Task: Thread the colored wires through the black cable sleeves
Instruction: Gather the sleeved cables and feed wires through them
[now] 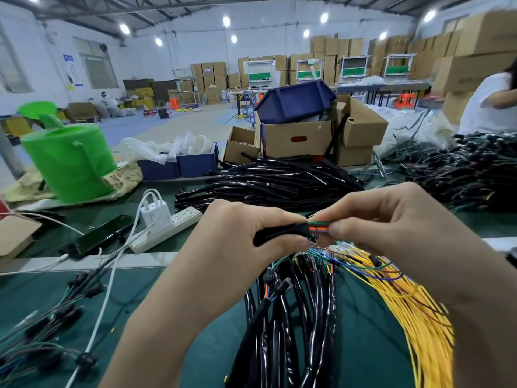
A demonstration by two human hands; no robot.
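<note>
Glossy black cables [293, 317] and a fan of thin yellow wires [405, 303] lie closest, spread over the green bench [195, 331] under both forearms. Above them, held in the air between the hands, is the work. The left hand [237, 236] curls round a matte black cable sleeve [282, 233], its open end facing right. The right hand [391, 219] pinches a small bunch of colored wires [319, 226], orange, green and blue, right at that mouth.

The wires look light, thin and limp, so they will likely splay or buckle unless pinched close to their tips and fed in short pushes. The sleeve seems soft and collapsible, so it is best gripped just behind the opening without squeezing it flat. More black sleeves [274, 180] lie heaped farther back on the bench.
</note>
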